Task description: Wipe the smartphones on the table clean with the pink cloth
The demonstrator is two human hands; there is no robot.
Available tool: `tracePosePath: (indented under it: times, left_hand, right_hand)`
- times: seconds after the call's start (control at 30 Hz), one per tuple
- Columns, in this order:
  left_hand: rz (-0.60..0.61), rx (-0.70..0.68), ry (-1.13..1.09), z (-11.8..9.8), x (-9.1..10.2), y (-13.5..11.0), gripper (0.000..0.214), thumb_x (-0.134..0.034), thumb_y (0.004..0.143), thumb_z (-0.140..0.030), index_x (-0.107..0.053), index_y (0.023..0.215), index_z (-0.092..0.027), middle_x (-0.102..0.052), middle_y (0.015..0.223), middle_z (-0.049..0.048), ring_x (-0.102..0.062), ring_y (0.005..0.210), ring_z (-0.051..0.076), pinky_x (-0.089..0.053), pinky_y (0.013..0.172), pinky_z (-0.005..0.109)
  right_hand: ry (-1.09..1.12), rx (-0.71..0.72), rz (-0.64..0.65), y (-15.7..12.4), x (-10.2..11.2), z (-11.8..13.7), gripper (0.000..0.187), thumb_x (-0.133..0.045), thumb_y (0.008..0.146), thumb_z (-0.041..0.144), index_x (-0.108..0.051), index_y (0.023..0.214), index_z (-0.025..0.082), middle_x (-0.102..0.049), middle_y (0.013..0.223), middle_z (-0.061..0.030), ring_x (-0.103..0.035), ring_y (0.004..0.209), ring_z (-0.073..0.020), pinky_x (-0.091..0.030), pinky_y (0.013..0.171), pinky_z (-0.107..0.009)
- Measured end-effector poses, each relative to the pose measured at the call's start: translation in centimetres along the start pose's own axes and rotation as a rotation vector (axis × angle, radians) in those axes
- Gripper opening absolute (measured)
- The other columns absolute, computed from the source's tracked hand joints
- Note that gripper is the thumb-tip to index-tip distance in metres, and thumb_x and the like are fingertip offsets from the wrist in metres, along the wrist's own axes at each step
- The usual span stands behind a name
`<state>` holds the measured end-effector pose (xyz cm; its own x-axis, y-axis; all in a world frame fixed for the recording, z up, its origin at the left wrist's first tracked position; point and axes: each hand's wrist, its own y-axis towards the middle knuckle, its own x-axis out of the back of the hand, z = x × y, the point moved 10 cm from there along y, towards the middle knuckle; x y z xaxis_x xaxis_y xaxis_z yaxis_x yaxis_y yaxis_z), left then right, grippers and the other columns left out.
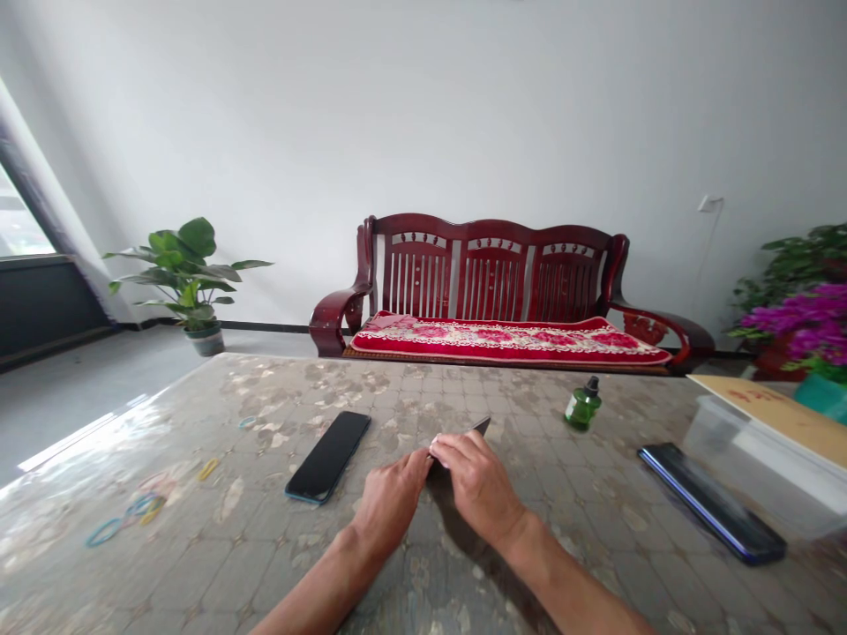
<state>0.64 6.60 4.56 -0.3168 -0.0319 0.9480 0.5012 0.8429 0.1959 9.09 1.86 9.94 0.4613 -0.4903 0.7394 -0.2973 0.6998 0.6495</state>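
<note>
My left hand (392, 494) and my right hand (482, 487) meet above the middle of the table, their fingers closed and pressed together. A thin, dark, flat object (483, 426) with a slanted end sticks out beyond my right fingers; the rest of it is hidden, so its kind is unclear. My left fingertips pinch where the two hands meet, and what lies in them cannot be made out. To the left of my left hand lies a black smartphone (329, 457), screen up, apart from both hands.
Several coloured elastic bands, among them a yellow one (207, 469) and a blue one (104, 532), lie at left. Rightward are a green bottle (583, 407), a dark blue long case (711, 503) and a clear plastic box (760, 467). A wooden bench (493, 265) stands behind the table (218, 564).
</note>
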Motion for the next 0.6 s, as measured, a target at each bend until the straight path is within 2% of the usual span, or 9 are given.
tracePosePath:
  times: [0.17,0.23,0.3,0.47,0.53,0.6]
  left_hand:
    - [0.019,0.046,0.017,0.8,-0.7,0.3,0.02,-0.04,0.102,-0.022,-0.06,0.103,-0.024,-0.074,0.095,0.003,-0.072,0.084,0.019,-0.042,0.061,0.021]
    - [0.016,0.051,0.023,1.0,-0.8,0.4,0.02,-0.04,0.102,-0.023,-0.06,0.105,-0.024,-0.074,0.098,0.0035,-0.072,0.086,0.019,-0.042,0.062,0.021]
    - [0.014,0.059,0.037,1.1,-0.8,0.5,0.021,-0.04,0.102,-0.023,-0.06,0.108,-0.025,-0.074,0.1,0.0036,-0.072,0.086,0.02,-0.043,0.062,0.022]
    - [0.011,0.054,0.073,1.1,-0.7,0.6,0.024,-0.038,0.103,-0.022,-0.061,0.108,-0.025,-0.074,0.099,0.0022,-0.072,0.085,0.019,-0.043,0.061,0.021]
    - [0.011,0.051,0.076,1.1,-0.6,0.6,0.023,-0.038,0.103,-0.023,-0.061,0.109,-0.025,-0.074,0.098,0.0019,-0.072,0.085,0.019,-0.043,0.06,0.021]
    - [0.014,0.055,0.077,1.1,-0.5,0.5,0.023,-0.039,0.103,-0.024,-0.06,0.109,-0.026,-0.075,0.097,0.002,-0.072,0.085,0.019,-0.043,0.061,0.021]
  right_hand:
    - [-0.07,-0.147,-0.044,-0.2,1.4,-5.4,0.03,-0.046,0.091,0.006,-0.07,0.104,0.019,-0.07,0.106,-0.0071,-0.058,0.095,-0.0202,-0.049,0.086,-0.034]
    - [-0.09,-0.191,-0.058,-0.1,1.7,-6.4,0.031,-0.046,0.091,0.005,-0.07,0.102,0.019,-0.07,0.104,-0.0076,-0.059,0.095,-0.0205,-0.05,0.085,-0.035]
    - [-0.096,-0.183,-0.051,0.1,1.4,-5.9,0.031,-0.045,0.091,0.006,-0.071,0.102,0.02,-0.07,0.104,-0.0078,-0.059,0.094,-0.0204,-0.05,0.085,-0.035]
    - [-0.045,-0.048,0.013,0.5,0.0,-1.9,0.03,-0.046,0.093,0.01,-0.069,0.108,0.021,-0.069,0.107,-0.0071,-0.058,0.095,-0.0199,-0.05,0.087,-0.034]
    - [-0.033,-0.043,0.021,0.4,0.0,-2.1,0.031,-0.045,0.093,0.01,-0.069,0.109,0.022,-0.069,0.108,-0.0068,-0.058,0.095,-0.0198,-0.05,0.087,-0.034]
    - [-0.027,-0.09,0.007,0.3,0.5,-4.1,0.033,-0.044,0.092,0.008,-0.07,0.108,0.021,-0.07,0.108,-0.0069,-0.058,0.095,-0.0199,-0.049,0.087,-0.034]
